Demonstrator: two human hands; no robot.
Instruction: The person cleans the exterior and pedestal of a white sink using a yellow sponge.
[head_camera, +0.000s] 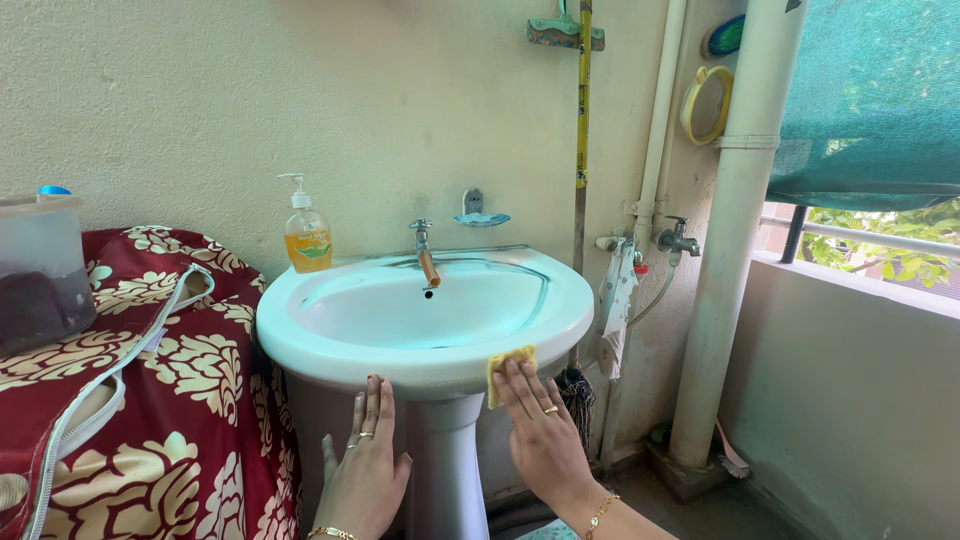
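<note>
A white pedestal sink (300, 335) stands against the wall, with a tap (425, 250) at its back. My right hand (540, 425) presses a small yellow sponge (510, 365) against the front outer rim of the basin, fingers flat over it. My left hand (365, 465) lies flat and open against the underside of the basin, beside the pedestal (445, 470), and holds nothing. Both hands wear rings and bracelets.
A pump bottle of orange soap (307, 232) stands on the sink's back left corner. A machine under a red floral cover (170, 390) stands at the left, with a plastic container (38, 270) on it. Pipes (735, 250) and a second tap (678, 240) stand at the right, near a low balcony wall (860, 390).
</note>
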